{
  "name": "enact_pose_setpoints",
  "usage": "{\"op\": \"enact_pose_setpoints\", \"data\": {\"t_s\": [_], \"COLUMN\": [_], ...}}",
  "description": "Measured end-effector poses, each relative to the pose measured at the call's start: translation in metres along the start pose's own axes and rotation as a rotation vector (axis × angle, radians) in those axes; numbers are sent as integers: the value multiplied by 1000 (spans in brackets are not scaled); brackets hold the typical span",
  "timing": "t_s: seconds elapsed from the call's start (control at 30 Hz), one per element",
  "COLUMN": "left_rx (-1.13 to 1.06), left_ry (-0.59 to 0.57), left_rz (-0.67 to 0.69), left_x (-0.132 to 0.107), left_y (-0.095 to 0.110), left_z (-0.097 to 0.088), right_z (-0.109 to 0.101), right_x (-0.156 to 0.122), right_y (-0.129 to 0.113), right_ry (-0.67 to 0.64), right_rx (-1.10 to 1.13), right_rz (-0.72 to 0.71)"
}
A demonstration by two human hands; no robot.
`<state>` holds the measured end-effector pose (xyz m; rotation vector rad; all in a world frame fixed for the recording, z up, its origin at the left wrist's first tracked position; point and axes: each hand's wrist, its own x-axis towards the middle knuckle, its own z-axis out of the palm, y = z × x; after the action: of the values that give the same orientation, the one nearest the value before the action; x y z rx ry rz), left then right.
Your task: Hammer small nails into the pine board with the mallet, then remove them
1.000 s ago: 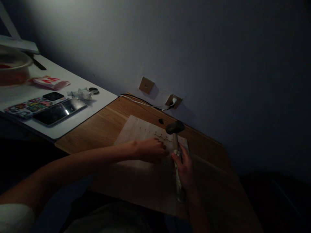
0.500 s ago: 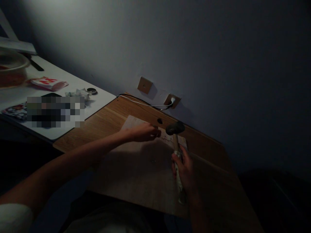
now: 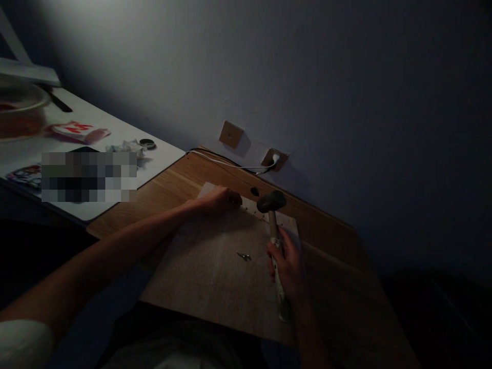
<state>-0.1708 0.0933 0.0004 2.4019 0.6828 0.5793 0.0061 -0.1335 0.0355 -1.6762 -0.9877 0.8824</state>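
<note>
A pale board (image 3: pixel 215 277) lies on the wooden table (image 3: pixel 161 200) in dim light. My right hand (image 3: pixel 287 266) is wrapped round the light handle of a hammer (image 3: pixel 273 225), whose dark head hangs just above the board's far edge. A row of small nails (image 3: pixel 258 215) stands along that edge. My left hand (image 3: pixel 219 199) rests closed at the board's far left corner, fingertips pinched at the end of the nail row; what they hold is too small to see. A few loose nails (image 3: pixel 243 256) lie on the board left of my right hand.
A white desk (image 3: pixel 154 159) adjoins on the left with a bowl (image 3: pixel 19 110), a red-and-white packet (image 3: pixel 77 131), crumpled wrapping and a small dark ring (image 3: pixel 147 144). Two wall sockets (image 3: pixel 231 134) sit behind the table; a white cable (image 3: pixel 226 164) runs from the right one.
My left hand has moved from the middle of the board up and left to its far corner, uncovering the loose nails. The hammer has shifted slightly left.
</note>
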Motion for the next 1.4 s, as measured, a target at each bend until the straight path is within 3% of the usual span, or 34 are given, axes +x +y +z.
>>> {"op": "enact_pose_setpoints", "data": {"t_s": [0.3,0.73,0.93,1.4], "left_rx": [7,-15,-51,-30], "left_ry": [13,3,50,20], "left_rz": [-25,62,44,40], "left_x": [2,0,1,0], "left_y": [-3,-1,-5,2], "left_z": [3,6,11,5], "right_z": [3,9,15,19], "right_x": [2,1,6,8], "right_y": [0,-5,2,-1], "right_ry": [-9,-48,-85,-107], "right_rx": [-5,-47,-20,-42], "right_rz": [-13,-1,-9,-9]}}
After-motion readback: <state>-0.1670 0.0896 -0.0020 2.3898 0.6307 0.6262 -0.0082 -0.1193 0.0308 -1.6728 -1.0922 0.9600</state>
